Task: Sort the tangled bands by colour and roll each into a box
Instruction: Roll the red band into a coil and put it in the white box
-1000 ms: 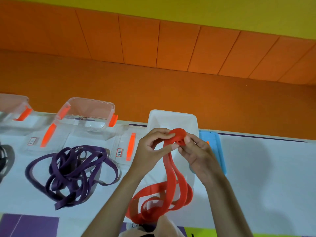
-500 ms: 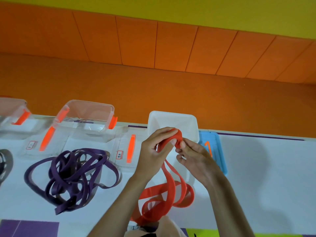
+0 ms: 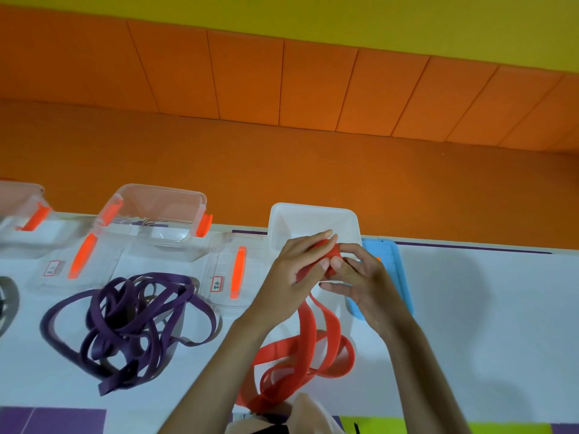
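A red band (image 3: 305,349) hangs from both hands in loose loops down onto the white table. Its upper end is wound into a small roll between my hands. My left hand (image 3: 293,270) grips that roll from the left, fingers curled over it. My right hand (image 3: 360,277) pinches the roll from the right with thumb and fingertips. Both hands hover over the front of a white box (image 3: 313,219). A tangled purple band (image 3: 131,324) lies on the table to the left.
A clear box with orange clasps (image 3: 153,214) stands behind the purple band, its lid (image 3: 228,270) lying flat beside it. Another clear box (image 3: 22,205) sits at far left. A blue lid (image 3: 391,270) lies right of the white box. A dark band (image 3: 6,296) shows at the left edge.
The roll in my hands has grown tighter and sits lower between the fingers. The hanging red loops have shortened and shifted slightly on the table.
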Available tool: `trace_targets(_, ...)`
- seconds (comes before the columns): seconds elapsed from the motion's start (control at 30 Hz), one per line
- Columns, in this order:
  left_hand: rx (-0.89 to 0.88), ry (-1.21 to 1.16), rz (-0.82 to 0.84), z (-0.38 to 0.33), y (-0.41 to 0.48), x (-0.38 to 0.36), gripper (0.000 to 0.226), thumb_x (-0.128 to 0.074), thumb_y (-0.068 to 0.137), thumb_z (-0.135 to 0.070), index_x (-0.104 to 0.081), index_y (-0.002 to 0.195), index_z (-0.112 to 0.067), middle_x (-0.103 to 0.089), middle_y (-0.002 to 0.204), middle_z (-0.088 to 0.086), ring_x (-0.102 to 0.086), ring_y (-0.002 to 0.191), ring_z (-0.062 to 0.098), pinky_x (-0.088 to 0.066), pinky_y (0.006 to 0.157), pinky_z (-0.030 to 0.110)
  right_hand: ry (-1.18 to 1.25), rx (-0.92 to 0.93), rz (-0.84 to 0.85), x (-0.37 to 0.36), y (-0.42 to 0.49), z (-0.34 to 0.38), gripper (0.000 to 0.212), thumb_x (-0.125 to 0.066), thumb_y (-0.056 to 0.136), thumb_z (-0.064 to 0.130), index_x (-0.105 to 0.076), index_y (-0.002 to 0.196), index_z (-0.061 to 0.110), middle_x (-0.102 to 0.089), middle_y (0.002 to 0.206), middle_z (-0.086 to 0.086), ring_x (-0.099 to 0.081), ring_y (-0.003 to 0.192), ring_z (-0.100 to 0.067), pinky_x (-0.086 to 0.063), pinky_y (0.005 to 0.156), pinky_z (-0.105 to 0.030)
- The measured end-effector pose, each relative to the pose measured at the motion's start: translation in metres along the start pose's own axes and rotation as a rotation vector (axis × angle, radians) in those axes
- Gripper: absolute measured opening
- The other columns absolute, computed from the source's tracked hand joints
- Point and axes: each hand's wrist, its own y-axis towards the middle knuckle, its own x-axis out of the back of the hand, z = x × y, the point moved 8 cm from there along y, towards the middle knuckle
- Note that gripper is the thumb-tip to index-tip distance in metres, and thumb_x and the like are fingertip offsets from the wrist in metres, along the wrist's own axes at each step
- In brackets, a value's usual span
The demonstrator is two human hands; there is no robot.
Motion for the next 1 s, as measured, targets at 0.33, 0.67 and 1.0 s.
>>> trace_targets(0.33, 0.003, -0.275, -0.171, -0.013, 0.004, 0.026, 0.039, -0.086, 0.086, -0.031, -0.076, 0.122, -0.045, -0.071, 0.13, -0.013, -0.064, 0.13, 0.016, -0.054, 0.104, 0.024, 0.105, 0.05, -0.024, -0.002, -0.008, 0.01, 0.045, -0.073, 0.093, 0.041, -0.065, 0.134, 0.025, -0.077, 0.117, -0.009, -0.074, 0.112, -0.022, -0.058, 0.09, -0.024)
trace_targets(0.67, 0.018, -0.251, -0.154, -0.018, -0.002, 0.013, 0.035, -0.082, 0.09, -0.025, -0.074, 0.122, -0.036, -0.073, 0.122, -0.022, -0.067, 0.122, 0.012, -0.054, 0.096, 0.016, 0.245, 0.03, 0.019, 0.003, -0.016, 0.007, 0.049, -0.068, 0.096, 0.036, -0.065, 0.137, 0.01, -0.071, 0.118, -0.014, -0.068, 0.11, -0.018, -0.056, 0.094, -0.025)
trace_targets(1.0, 0.036, -0.263, -0.162, -0.011, -0.014, 0.006, 0.035, -0.078, 0.093, -0.025, -0.075, 0.128, -0.023, -0.074, 0.128, -0.013, -0.067, 0.126, 0.016, -0.056, 0.104, 0.028, 0.112, 0.034, -0.027, 0.013, -0.025, 0.015, 0.043, -0.075, 0.088, 0.025, -0.068, 0.127, 0.01, -0.077, 0.118, -0.012, -0.074, 0.114, -0.029, -0.063, 0.084, -0.029)
